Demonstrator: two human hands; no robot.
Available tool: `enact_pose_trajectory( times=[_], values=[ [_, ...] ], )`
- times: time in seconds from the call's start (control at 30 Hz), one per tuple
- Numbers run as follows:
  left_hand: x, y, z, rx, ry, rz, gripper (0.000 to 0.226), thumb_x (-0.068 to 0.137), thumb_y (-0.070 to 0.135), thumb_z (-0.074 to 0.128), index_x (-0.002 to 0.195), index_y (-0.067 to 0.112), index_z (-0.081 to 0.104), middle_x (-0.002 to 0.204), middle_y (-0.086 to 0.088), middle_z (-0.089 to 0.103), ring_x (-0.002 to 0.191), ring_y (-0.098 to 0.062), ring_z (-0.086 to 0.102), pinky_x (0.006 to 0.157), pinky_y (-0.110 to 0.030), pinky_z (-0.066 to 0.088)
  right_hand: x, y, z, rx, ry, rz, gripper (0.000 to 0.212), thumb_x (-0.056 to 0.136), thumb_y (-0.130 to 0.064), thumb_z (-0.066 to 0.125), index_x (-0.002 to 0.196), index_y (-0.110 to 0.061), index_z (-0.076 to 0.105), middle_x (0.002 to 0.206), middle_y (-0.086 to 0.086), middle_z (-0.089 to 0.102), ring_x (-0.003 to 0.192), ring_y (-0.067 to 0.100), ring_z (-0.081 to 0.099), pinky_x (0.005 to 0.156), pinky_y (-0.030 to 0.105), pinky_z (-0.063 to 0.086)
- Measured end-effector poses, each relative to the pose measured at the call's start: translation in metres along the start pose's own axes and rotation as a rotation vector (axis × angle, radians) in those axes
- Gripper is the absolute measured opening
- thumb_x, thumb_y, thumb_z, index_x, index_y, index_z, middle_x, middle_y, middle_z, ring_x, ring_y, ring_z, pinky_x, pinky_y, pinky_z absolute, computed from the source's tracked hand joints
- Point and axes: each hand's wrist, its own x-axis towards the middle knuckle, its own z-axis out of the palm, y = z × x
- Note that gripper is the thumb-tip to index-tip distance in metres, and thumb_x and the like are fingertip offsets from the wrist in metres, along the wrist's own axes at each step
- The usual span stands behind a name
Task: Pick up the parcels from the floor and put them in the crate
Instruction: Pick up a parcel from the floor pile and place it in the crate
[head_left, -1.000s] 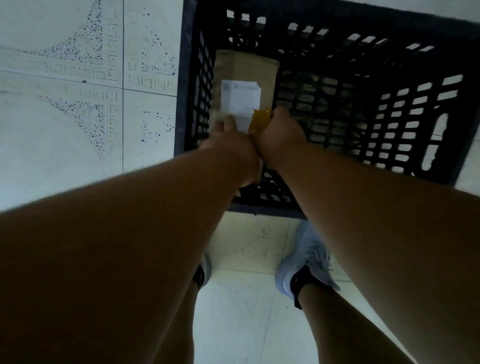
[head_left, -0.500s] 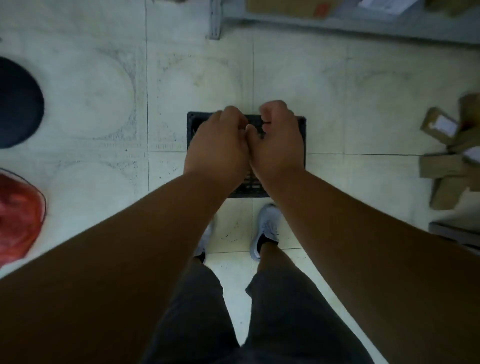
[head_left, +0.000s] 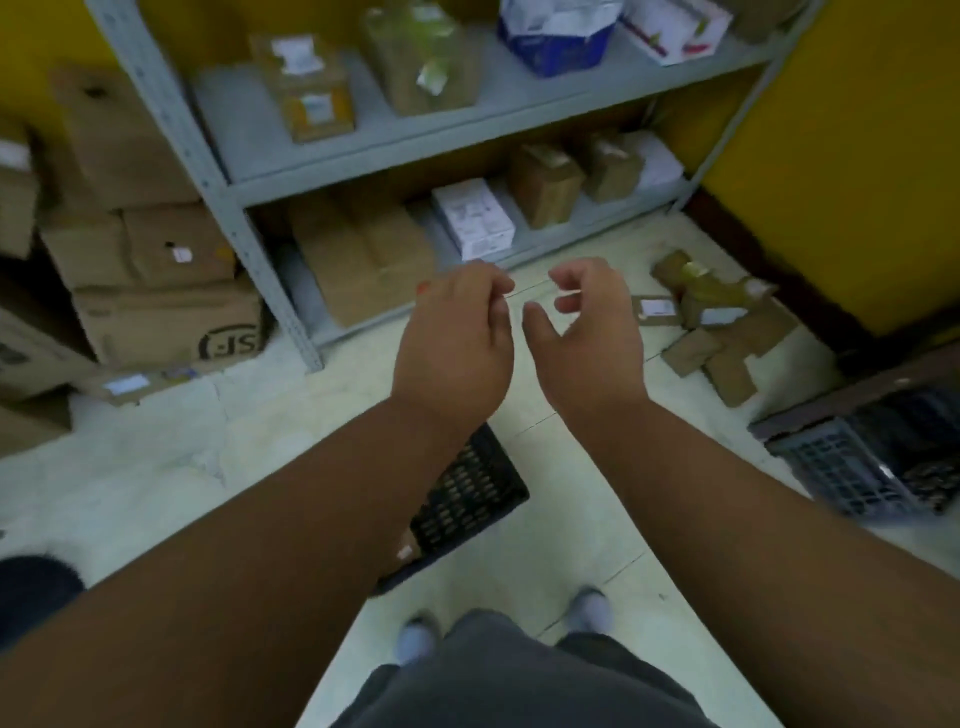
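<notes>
Both empty, fingers loosely curled: left hand (head_left: 454, 332) and right hand (head_left: 587, 338), raised above the crate (head_left: 467, 493). Parcels (head_left: 722, 327) heaped on the floor (head_left: 597, 519), off right by the wall. Best to step right, crouch, and take the top parcel first.

Both hands are empty and half curled, the left hand (head_left: 454, 340) and the right hand (head_left: 589, 338) close together, with only a narrow gap between them. Below the left forearm stands the black crate (head_left: 470, 493), partly hidden by that arm, so the way down into it is blocked from this side. The pale floor (head_left: 566, 467) between the crate and the pile of brown parcels (head_left: 717, 327) is free (no thing lies there). Behind the pile the yellow wall (head_left: 841, 156) closes the corner. The grey shelf (head_left: 363, 150) stands just beyond the hands, and a blue crate (head_left: 852, 467) stands on the right.
</notes>
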Motion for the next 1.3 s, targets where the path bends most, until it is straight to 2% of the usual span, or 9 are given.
enact_pose_trajectory(
  times=[0.1,0.27,0.57,0.8,0.93,1.03,1.1,1.23,1.3],
  values=[
    [0.016,0.052,0.028,-0.026,-0.043,0.121,0.018,0.101,0.02,0.045,0.111,0.02,0.061,0.1,0.008,0.059,0.085,-0.005,0.052,0.069,-0.007,0.034,0.014,0.021,-0.054,0.001,0.12,-0.001,0.033,0.091,-0.025,0.069,0.12,-0.024,0.055,0.122,-0.006,0.054,0.099,0.004,0.053,0.074,0.016,0.042],
    [0.029,0.13,0.103,-0.057,-0.133,0.271,0.018,0.1,0.016,0.045,0.111,0.019,0.058,0.105,0.003,0.055,0.091,-0.01,0.053,0.08,-0.025,0.047,0.029,0.088,-0.152,0.01,0.241,0.094,0.039,0.091,-0.029,0.068,0.126,-0.023,0.053,0.123,-0.004,0.052,0.107,0.01,0.054,0.091,0.036,0.052],
    [0.046,0.26,0.28,-0.142,-0.265,0.294,0.015,0.098,0.018,0.047,0.109,0.021,0.056,0.106,0.005,0.052,0.089,-0.01,0.055,0.079,-0.029,0.05,0.067,0.234,-0.304,-0.037,0.263,0.274,0.055,0.087,-0.036,0.073,0.135,-0.027,0.048,0.137,-0.003,0.048,0.114,0.007,0.051,0.095,0.03,0.05],
    [0.093,0.286,0.361,-0.122,-0.366,0.31,0.018,0.094,0.013,0.052,0.112,0.016,0.056,0.108,0.001,0.056,0.086,-0.013,0.055,0.074,-0.025,0.046,0.132,0.306,-0.332,0.046,0.284,0.438,0.063,0.081,-0.047,0.076,0.134,-0.031,0.046,0.13,-0.007,0.046,0.103,0.007,0.05,0.096,0.04,0.052],
    [0.155,0.287,0.415,-0.163,-0.432,0.324,0.016,0.096,0.018,0.052,0.112,0.018,0.055,0.108,0.0,0.055,0.089,-0.015,0.057,0.075,-0.031,0.05,0.195,0.335,-0.334,0.035,0.273,0.473,0.065,0.083,-0.044,0.076,0.138,-0.031,0.043,0.14,-0.002,0.045,0.101,0.007,0.049,0.085,0.029,0.046],
    [0.211,0.3,0.464,-0.222,-0.507,0.353,0.026,0.096,0.029,0.047,0.115,0.015,0.056,0.11,-0.001,0.054,0.097,-0.018,0.056,0.079,-0.035,0.049,0.246,0.352,-0.351,-0.015,0.275,0.491,0.07,0.083,-0.04,0.077,0.143,-0.029,0.041,0.136,-0.003,0.045,0.11,0.007,0.047,0.091,0.032,0.05],
    [0.254,0.312,0.494,-0.204,-0.557,0.379,0.026,0.097,0.022,0.05,0.12,0.013,0.056,0.115,-0.004,0.055,0.102,-0.021,0.056,0.084,-0.037,0.048,0.282,0.364,-0.366,-0.024,0.293,0.508,0.067,0.085,-0.038,0.076,0.142,-0.029,0.041,0.126,-0.008,0.041,0.112,0.007,0.045,0.095,0.031,0.048],
    [0.328,0.329,0.527,-0.168,-0.595,0.457,0.022,0.097,0.018,0.052,0.118,0.013,0.056,0.11,-0.002,0.052,0.098,-0.018,0.052,0.078,-0.032,0.042,0.348,0.383,-0.379,0.001,0.38,0.549,0.061,0.086,-0.039,0.075,0.137,-0.034,0.041,0.123,-0.014,0.032,0.106,0.004,0.045,0.08,0.013,0.039],
    [0.359,0.335,0.542,-0.167,-0.598,0.447,0.021,0.098,0.02,0.051,0.117,0.013,0.054,0.107,0.001,0.048,0.096,-0.017,0.051,0.077,-0.031,0.041,0.376,0.392,-0.378,0.033,0.393,0.573,0.059,0.087,-0.037,0.075,0.136,-0.034,0.041,0.123,-0.014,0.03,0.105,0.004,0.045,0.079,0.013,0.039]
  ],
)
